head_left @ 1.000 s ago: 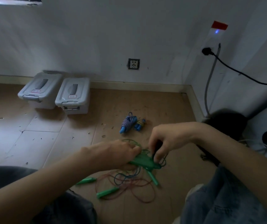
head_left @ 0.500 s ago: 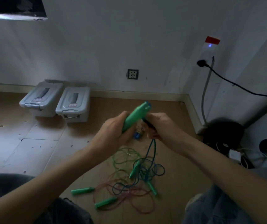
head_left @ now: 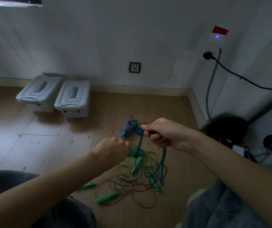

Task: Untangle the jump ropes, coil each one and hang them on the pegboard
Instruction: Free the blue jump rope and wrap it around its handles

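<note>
Untangling is calling for slow pulls: the right hand (head_left: 163, 134) is pinching the blue rope (head_left: 139, 145) at centre frame, the left hand (head_left: 114, 148) is gripping a green handle (head_left: 136, 153) just below, above the tangle (head_left: 137, 181) lying lower centre on the floor (head_left: 49, 145).

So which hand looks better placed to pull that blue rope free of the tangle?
Probably the right hand: it already pinches the thin blue cord, raised above the tangle; the left hand grips a green plastic handle.

Tangled jump ropes (head_left: 132, 181), floor-strewn.
</note>
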`<state>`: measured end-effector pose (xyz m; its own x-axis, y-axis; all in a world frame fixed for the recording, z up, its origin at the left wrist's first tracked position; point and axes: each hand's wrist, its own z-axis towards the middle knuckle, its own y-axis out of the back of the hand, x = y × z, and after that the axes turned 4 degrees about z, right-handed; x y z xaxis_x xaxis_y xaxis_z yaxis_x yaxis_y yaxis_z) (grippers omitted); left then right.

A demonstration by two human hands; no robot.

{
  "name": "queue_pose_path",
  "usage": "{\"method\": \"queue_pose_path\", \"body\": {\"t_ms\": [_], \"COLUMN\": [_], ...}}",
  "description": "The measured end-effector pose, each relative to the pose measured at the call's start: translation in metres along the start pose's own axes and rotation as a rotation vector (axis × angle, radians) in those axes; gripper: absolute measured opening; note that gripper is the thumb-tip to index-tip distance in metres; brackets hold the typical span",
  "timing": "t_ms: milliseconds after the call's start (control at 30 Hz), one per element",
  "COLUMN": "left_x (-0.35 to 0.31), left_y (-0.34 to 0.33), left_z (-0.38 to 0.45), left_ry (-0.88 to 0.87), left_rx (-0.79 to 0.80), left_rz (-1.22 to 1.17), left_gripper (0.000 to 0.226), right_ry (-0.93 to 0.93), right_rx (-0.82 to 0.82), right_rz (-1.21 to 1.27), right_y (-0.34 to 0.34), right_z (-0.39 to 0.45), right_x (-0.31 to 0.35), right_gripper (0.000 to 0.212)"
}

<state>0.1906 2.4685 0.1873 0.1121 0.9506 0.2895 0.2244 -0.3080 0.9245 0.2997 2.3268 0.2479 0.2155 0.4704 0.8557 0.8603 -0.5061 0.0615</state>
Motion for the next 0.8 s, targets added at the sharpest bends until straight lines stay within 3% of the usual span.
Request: {"method": "queue_pose_path", "body": {"t_ms": [67,133,233,333,400,467,533,600,700,733,800], "left_x": [-0.003,-0.001,0.010,0.018,0.020,0.022,0.026,0.033,0.038,0.039,0.045], "left_y": [0.010,0.021,0.039,0.048,0.049,0.051,0.056,0.059,0.061,0.061,0.060], "left_z": [-0.004,-0.007,-0.014,-0.020,-0.021,-0.019,-0.019,-0.015,-0.010,-0.008,-0.005], "left_ry": [-0.129,-0.302,-0.312,-0.155,-0.088,-0.106,-0.096,-0.068,-0.057,-0.043,0.016], "left_rx": [-0.124,-0.350,-0.611,-0.524,-0.552,-0.563,-0.502,-0.461,-0.389,-0.384,-0.403], "left_rz": [0.018,0.077,-0.028,-0.512,-0.679,-0.797,-0.962,-1.027,-0.983,-0.990,-1.068], "left_gripper": [0.027,0.026,0.020,0.037,0.045,0.040,0.034,0.034,0.021,0.017,0.014], "right_ry": [-0.021,-0.043,-0.102,-0.122,-0.150,-0.152,-0.100,0.039,0.176,0.198,0.241], "right_rx": [-0.079,-0.115,-0.096,0.017,0.140,0.231,0.255,0.256,0.277,0.272,0.164], "right_rz": [0.009,-0.049,-0.193,-0.152,-0.082,-0.101,-0.147,-0.077,0.253,0.267,0.013], "right_y": [0.005,0.008,0.011,0.014,0.014,0.014,0.011,0.009,0.007,0.005,-0.001], "right_z": [0.005,0.007,0.007,0.007,0.007,0.006,0.004,0.006,0.009,0.009,0.006], "right_x": [-0.002,-0.005,-0.009,-0.010,-0.009,-0.010,-0.012,-0.014,-0.011,-0.010,-0.009], "right_gripper": [0.036,0.036,0.036,0.035,0.038,0.043,0.034,0.024,0.030,0.027,0.018]}}
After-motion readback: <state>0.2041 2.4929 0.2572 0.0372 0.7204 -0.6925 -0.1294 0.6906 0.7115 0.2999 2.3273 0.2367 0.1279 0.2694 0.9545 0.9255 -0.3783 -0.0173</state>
